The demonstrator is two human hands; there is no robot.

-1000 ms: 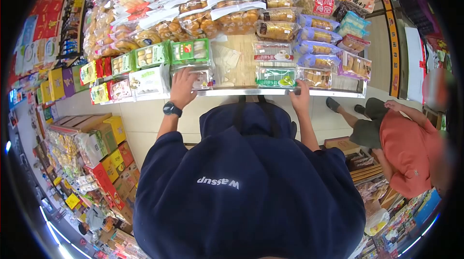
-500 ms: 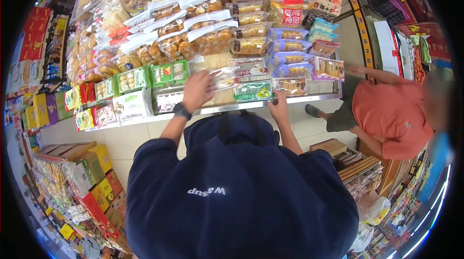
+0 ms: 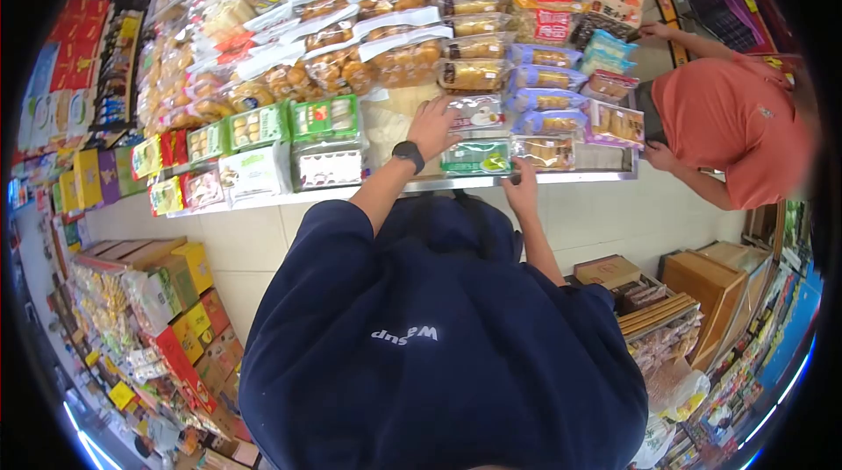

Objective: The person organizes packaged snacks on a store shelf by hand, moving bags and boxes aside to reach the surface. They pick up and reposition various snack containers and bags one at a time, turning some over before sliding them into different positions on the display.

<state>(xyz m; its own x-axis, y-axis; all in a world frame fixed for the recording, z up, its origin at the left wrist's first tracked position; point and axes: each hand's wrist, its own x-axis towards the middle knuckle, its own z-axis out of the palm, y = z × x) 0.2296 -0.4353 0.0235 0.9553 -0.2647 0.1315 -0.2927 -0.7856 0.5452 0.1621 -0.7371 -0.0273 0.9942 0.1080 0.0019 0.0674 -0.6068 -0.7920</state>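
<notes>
My left hand (image 3: 432, 128), with a dark watch on its wrist, is stretched out over the display counter. Its spread fingertips touch the left edge of a clear packet with brown and white print (image 3: 476, 111). Just below that packet lies a green and white food packet (image 3: 476, 156). At the counter's front edge is my right hand (image 3: 522, 192), its fingers drawn together around a small dark thing I cannot make out. A clear packet of baked pieces (image 3: 544, 153) sits just above it.
The counter's metal front edge (image 3: 421, 183) runs across before me. Green-trimmed trays (image 3: 324, 119) and bagged pastries (image 3: 403, 58) fill the left and back. A person in an orange shirt (image 3: 728, 128) stands at the right end. Stacked boxes (image 3: 189, 330) stand behind me, left.
My left hand has moved right with a clear printed packet, now by the others, and its fingers have spread. The person in orange has moved closer to the counter. The view has shifted.
</notes>
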